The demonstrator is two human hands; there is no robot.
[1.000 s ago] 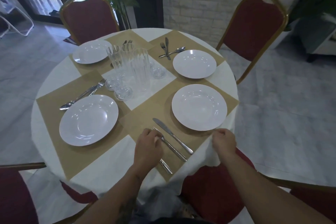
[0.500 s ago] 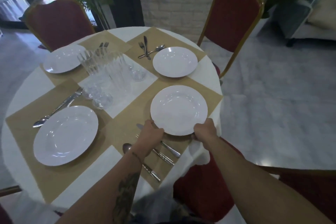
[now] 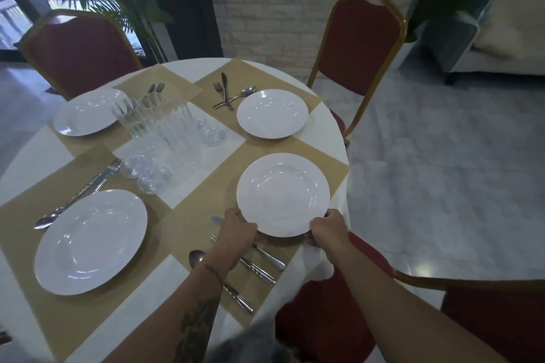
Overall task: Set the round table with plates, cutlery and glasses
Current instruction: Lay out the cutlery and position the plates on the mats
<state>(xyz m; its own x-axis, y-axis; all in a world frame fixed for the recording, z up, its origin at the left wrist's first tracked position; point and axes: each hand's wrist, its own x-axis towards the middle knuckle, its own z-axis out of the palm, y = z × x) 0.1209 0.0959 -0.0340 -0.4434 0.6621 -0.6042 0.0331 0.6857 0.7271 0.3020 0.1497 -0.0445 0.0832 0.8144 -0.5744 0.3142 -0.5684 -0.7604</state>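
Observation:
A white plate [image 3: 283,193] lies on the near right tan placemat [image 3: 212,200] of the round table [image 3: 330,127]. My left hand [image 3: 237,225] grips its near left rim and my right hand [image 3: 327,227] grips its near right rim. A knife [image 3: 267,255], a fork [image 3: 256,270] and a spoon [image 3: 196,256] lie on the mat beneath my left forearm, partly hidden. Three more white plates sit at the near left [image 3: 91,240], far left [image 3: 88,110] and far right [image 3: 272,113]. Several clear glasses [image 3: 165,132] are clustered at the table's centre.
Cutlery lies beside the other plates: crossed pieces [image 3: 227,94] at the back, a spoon and fork [image 3: 79,193] at the left. Red chairs with gold frames stand at the back left [image 3: 76,50], back right [image 3: 356,44] and just below my arms [image 3: 324,318]. A sofa [image 3: 501,38] stands at the right.
My hands left the cutlery and the table edge and took hold of the near right plate's rim. The view has shifted to the right.

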